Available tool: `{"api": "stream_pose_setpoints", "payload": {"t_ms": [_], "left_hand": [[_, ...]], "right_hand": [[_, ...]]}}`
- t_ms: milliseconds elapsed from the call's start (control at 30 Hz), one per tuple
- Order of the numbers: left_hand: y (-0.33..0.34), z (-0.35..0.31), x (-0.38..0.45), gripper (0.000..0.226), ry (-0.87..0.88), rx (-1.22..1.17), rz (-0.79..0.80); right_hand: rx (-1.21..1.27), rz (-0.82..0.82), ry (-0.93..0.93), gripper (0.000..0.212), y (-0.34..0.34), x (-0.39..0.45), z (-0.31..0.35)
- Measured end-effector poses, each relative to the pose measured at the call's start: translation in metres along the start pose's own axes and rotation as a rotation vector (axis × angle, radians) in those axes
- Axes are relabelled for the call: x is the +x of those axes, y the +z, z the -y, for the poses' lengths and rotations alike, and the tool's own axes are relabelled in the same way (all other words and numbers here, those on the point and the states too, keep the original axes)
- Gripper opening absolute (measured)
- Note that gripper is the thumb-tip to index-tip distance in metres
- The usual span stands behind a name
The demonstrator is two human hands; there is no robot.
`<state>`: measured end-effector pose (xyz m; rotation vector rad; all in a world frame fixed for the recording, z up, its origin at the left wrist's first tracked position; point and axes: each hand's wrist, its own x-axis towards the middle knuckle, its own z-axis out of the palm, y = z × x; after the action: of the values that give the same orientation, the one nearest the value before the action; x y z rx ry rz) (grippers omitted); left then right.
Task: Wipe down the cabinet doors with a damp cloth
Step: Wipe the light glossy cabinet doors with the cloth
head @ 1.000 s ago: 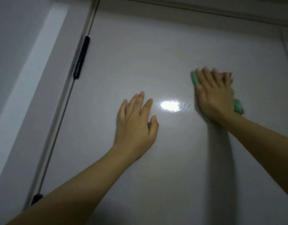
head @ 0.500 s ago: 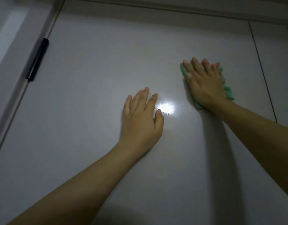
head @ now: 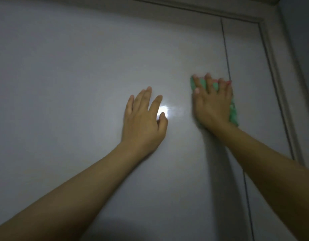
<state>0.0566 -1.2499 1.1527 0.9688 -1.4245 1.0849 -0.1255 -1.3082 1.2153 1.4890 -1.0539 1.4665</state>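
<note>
Bare forearms, left hand (head: 143,117) (no sleeves), right hand (head: 212,105)

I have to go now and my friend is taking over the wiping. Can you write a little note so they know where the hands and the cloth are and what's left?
Left hand: flat on the cabinet door, fingers straight, holding nothing.
Right hand: fingers spread, pressing the green cloth flat against the same door, next to the seam with the narrower door on the right.
Done: can't tell which parts are already wiped; a glare spot shines between the hands.
Left: keep wiping this door, then the narrower one.
</note>
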Motion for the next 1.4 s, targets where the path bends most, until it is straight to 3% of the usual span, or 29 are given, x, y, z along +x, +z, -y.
{"api": "stream_pose_setpoints", "payload": {"t_ms": [133, 200, 400, 467, 633, 700, 800, 900, 1033, 1133, 1200, 1333, 1400], "left_hand": [[0.014, -0.026, 0.011, 0.063, 0.009, 0.002, 0.048], [0.021, -0.035, 0.013, 0.065, 0.032, 0.003, 0.069], [0.044, -0.071, 0.011, 0.064, 0.101, -0.019, 0.153], [0.048, -0.081, 0.014, 0.065, 0.110, -0.009, 0.165], [0.058, -0.089, 0.019, 0.061, 0.129, 0.123, 0.218], [0.058, -0.088, 0.018, 0.064, 0.133, 0.100, 0.200], [0.058, -0.089, 0.017, 0.060, 0.121, 0.102, 0.216], [0.057, -0.089, 0.017, 0.058, 0.135, 0.107, 0.206], [0.056, -0.087, 0.016, 0.058, 0.139, 0.134, 0.201], [0.049, -0.087, 0.020, 0.060, 0.171, 0.162, 0.246], [0.038, -0.083, 0.024, 0.058, 0.204, 0.128, 0.275], [0.022, -0.067, 0.027, 0.058, 0.132, 0.131, 0.275], [0.026, -0.063, 0.024, 0.058, 0.084, 0.169, 0.301]], "right_hand": [[0.001, 0.124, -0.397, 0.050, -0.001, -0.076, -0.025], [-0.039, 0.131, -0.474, 0.050, -0.004, -0.065, -0.056], [0.019, 0.013, 0.036, 0.058, -0.008, 0.011, -0.095], [0.023, 0.016, 0.012, 0.058, -0.005, -0.012, -0.089], [-0.018, 0.102, -0.364, 0.051, -0.007, -0.081, -0.125], [-0.058, 0.066, -0.266, 0.053, -0.010, -0.056, -0.148], [-0.035, 0.017, 0.034, 0.059, -0.011, -0.014, -0.166], [-0.001, 0.018, 0.077, 0.058, -0.010, -0.038, -0.148], [-0.023, 0.136, -0.244, 0.052, -0.009, -0.153, -0.118], [-0.046, 0.196, -0.400, 0.053, -0.019, -0.152, -0.142], [-0.073, 0.144, -0.282, 0.058, -0.020, -0.115, -0.157], [0.018, -0.005, 0.228, 0.057, -0.010, -0.076, -0.143], [0.004, -0.038, 0.110, 0.055, -0.003, -0.108, -0.105]]}}
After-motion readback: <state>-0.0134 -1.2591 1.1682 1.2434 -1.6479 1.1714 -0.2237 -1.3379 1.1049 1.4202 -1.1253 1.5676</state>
